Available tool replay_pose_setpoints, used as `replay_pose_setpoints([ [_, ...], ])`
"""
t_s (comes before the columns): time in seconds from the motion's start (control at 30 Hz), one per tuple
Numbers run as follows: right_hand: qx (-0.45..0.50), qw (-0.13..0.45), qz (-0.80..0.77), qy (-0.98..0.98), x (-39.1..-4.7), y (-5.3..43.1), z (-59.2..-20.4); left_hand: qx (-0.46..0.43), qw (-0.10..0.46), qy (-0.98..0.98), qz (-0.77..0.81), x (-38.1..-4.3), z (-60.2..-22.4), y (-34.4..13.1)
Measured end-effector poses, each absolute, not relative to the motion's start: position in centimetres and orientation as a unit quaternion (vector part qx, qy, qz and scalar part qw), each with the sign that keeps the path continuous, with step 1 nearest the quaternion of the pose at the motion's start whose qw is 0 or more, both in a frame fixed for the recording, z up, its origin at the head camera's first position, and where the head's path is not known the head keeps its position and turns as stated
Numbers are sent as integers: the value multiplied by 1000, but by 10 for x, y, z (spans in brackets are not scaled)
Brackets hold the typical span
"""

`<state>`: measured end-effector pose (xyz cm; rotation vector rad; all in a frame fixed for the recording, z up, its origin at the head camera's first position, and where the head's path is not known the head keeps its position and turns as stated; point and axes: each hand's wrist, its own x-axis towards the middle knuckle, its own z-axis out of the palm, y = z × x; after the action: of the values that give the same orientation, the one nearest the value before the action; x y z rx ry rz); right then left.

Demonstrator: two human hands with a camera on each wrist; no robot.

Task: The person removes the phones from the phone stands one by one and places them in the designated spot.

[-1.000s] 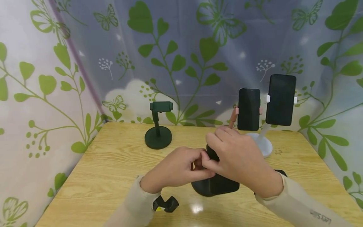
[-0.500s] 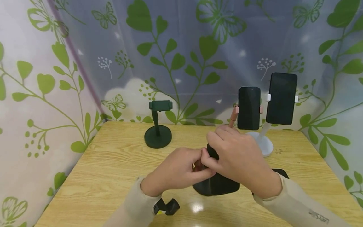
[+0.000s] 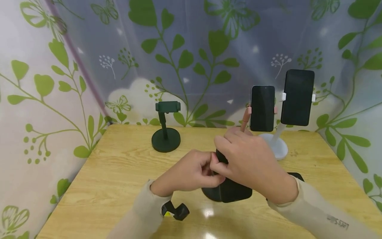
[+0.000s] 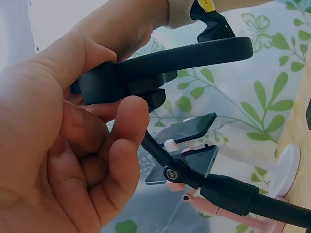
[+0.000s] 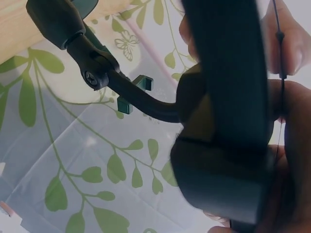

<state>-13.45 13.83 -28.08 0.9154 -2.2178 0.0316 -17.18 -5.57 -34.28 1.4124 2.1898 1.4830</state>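
Note:
Both hands are at the head of a black phone stand, whose round base [image 3: 212,195] rests on the table. The left hand [image 3: 189,171] pinches the black clamp [image 4: 99,85] at the stand's head between thumb and fingers. From the other side, the right hand [image 3: 246,156] curls its fingers over the top of that head, hiding much of it. A flat black slab with rounded corners [image 3: 235,191] shows below the hands; whether it is a phone or a stand part I cannot tell. In the left wrist view, the stand's jointed arm [image 4: 226,191] slants away below the clamp.
A dark green phone stand [image 3: 166,140] stands at the back left. At the back right, a pink stand [image 3: 245,119] and a white stand [image 3: 279,149] each hold a phone. Another flat black object [image 3: 296,176] lies partly under the right forearm. A leaf-patterned curtain [image 3: 191,43] surrounds the wooden table [image 3: 119,186].
The head view has tilted down slightly, so the scene sits a little higher. Both hands keep their hold on the black stand's head, with little visible movement.

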Motion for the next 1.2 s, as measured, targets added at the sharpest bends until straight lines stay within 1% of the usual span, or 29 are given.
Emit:
replay_pose_setpoints([
  [0.23,362,348,-7,-865,-136,132,-270,460,93,736,489,-175,-332,-62],
  [0.37,365,334,-7,-869,-137,129,-266,474,95,728,486,-177,-330,-67],
  [0.47,366,334,-2,-869,-137,128,-265,486,95,722,483,-179,-330,-69],
  [0.6,362,327,2,-873,-137,127,-265,491,99,721,478,-181,-331,-71],
  [0.83,354,284,-6,-891,-133,130,-267,498,125,710,483,-181,-338,-68],
  [0.97,354,277,0,-893,-132,133,-268,498,140,698,494,-183,-342,-67],
  [1.2,355,277,0,-893,-132,132,-267,502,141,698,490,-185,-343,-68],
])
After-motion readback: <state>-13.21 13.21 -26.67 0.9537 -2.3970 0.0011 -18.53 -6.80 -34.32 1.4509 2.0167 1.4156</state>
